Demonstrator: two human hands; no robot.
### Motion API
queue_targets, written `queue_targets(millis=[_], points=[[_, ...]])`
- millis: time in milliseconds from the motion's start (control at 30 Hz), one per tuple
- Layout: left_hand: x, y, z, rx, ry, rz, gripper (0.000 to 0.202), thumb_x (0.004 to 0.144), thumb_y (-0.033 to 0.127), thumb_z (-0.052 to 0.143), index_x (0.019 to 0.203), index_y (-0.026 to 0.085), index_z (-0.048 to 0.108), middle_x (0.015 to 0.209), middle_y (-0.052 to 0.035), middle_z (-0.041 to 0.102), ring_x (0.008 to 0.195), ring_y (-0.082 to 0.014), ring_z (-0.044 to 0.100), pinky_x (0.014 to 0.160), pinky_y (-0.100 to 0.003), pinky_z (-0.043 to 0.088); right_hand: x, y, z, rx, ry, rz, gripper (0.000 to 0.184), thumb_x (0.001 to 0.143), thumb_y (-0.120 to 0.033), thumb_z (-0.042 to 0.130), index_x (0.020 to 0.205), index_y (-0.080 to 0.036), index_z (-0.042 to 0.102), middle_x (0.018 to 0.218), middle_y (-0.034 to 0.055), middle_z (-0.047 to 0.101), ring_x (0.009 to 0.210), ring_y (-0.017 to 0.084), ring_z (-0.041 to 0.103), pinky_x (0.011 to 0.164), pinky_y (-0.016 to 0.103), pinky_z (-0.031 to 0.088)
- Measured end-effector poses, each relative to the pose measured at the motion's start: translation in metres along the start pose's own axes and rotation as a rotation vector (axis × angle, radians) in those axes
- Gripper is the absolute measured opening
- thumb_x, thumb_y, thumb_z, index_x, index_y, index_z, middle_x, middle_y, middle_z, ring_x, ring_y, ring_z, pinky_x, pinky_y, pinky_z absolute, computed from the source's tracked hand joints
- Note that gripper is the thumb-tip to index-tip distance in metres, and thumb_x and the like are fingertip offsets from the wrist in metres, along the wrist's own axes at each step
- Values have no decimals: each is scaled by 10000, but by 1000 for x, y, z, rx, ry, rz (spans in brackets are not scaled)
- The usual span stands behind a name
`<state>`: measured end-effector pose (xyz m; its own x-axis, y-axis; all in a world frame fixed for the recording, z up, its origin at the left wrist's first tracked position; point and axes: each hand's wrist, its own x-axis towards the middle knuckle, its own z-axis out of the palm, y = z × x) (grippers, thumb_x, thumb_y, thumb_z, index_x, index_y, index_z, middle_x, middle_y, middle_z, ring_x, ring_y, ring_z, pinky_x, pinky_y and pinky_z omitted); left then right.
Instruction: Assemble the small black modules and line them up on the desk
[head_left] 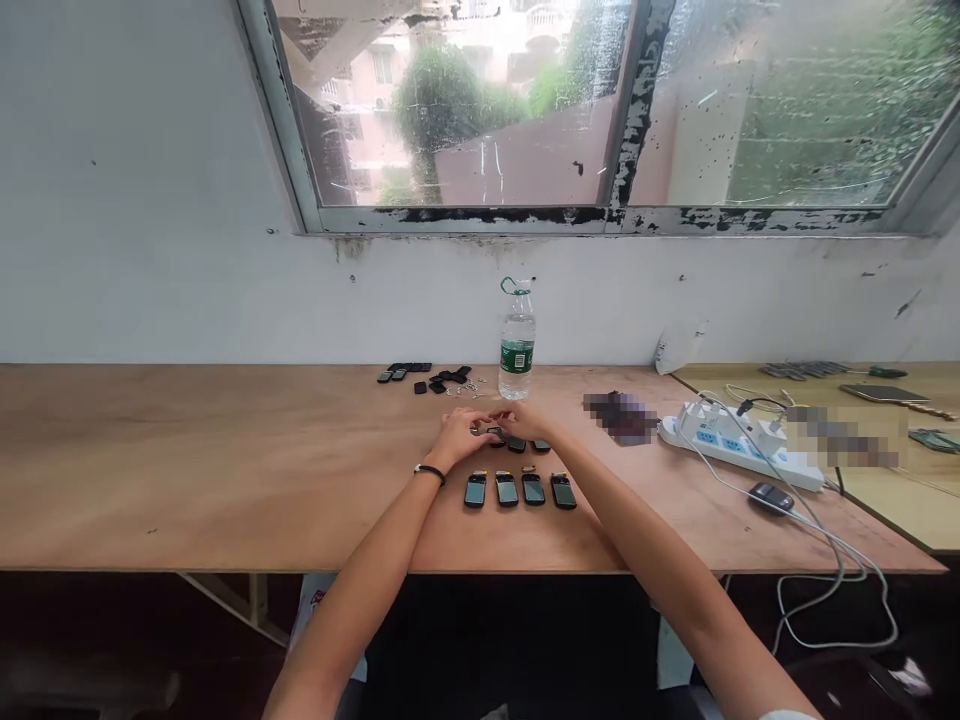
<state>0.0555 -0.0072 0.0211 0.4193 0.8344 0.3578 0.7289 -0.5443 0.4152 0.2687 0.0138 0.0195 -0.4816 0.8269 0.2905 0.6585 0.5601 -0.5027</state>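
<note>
My left hand [459,436] has its thumb and fingers around the edge of a small black device with a screen [496,437] in the back row. My right hand [519,419] bends over the top of that device, its fingertips pinched together; what they hold, if anything, is too small to make out. Two similar devices [517,444] lie just right of it, partly under my right wrist. Closer to me is a row of several black devices with grey screens [506,489], lying face up, with small yellowish or brown bits at their top ends.
Behind my hands stand a large water bottle [517,345] and a pile of black parts [450,377] with small light bits beside it. More black pieces [400,374] lie farther left. To the right are a white power strip [739,447], loose cables and a black box-shaped gadget [771,498].
</note>
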Motion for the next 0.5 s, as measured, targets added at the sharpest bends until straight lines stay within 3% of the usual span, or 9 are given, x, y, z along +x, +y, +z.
queue_targets(millis=[100,200,333,500], points=[[0,-20,-11,-117,-6,17,392,762,376,850,1121,228,796,1186,-78,725,1128,-267,666,1008,-361,497,-8,1,0,21,19,3,279,881,-197,649,1108,-196,811,987,70,773,851,190,664,772,261,502],[-1,-33,-18,-155,-83,-4,454,736,357,853,1163,219,785,1248,-91,723,1167,-286,669,1018,-376,524,-14,2,3,-21,-34,-30,249,846,-210,723,1076,-207,820,1129,85,759,976,226,681,829,281,518],[-2,-36,-22,-170,-200,-45,389,774,383,804,1129,224,803,1195,-85,764,1117,-290,688,965,-383,547,-17,2,9,-53,-34,-21,240,885,-216,694,1089,-199,818,1135,92,752,938,221,684,805,290,521],[-2,-34,-25,-140,-255,-55,410,768,480,791,1095,233,818,1148,-76,779,1073,-292,697,927,-374,548,-18,-5,15,-54,-28,-13,240,915,-259,686,1111,-198,810,1159,90,737,947,216,680,815,286,517]])
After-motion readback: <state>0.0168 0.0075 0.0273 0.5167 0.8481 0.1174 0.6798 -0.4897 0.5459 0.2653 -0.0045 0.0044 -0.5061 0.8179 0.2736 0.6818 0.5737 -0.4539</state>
